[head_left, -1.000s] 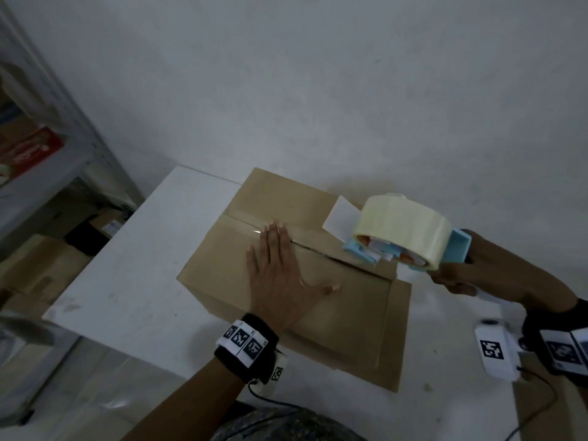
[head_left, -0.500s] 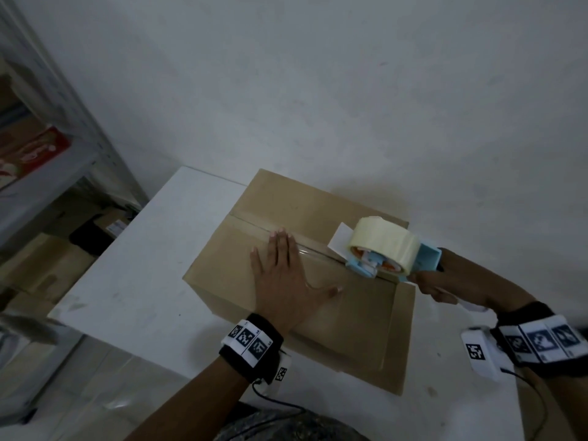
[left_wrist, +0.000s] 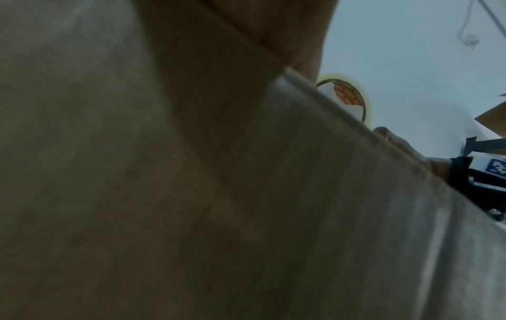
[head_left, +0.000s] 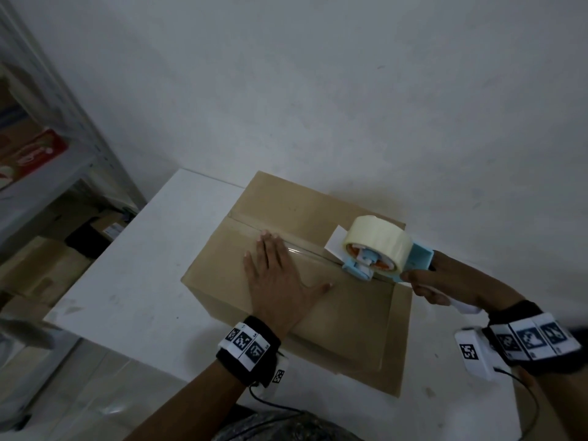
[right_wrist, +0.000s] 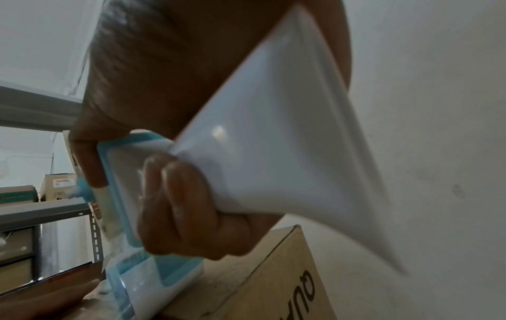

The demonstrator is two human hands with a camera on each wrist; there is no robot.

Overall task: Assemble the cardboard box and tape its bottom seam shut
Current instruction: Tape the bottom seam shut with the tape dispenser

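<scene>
The left hand (head_left: 280,281) lies flat, fingers straight, pressing the near flap of the cardboard box (head_left: 343,307) on the desk (head_left: 127,281); beyond its thumb the right hand (head_left: 445,284) grips the tape dispenser (head_left: 378,249), which has dropped onto the seam since a second ago; the taping pass looks under way.

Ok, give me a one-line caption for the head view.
Left hand flat on the cardboard box while the right hand grips the tape dispenser on the seam.

cardboard box (right_wrist: 298,281) side: partial print "QU" | other labels: unreadable
</scene>
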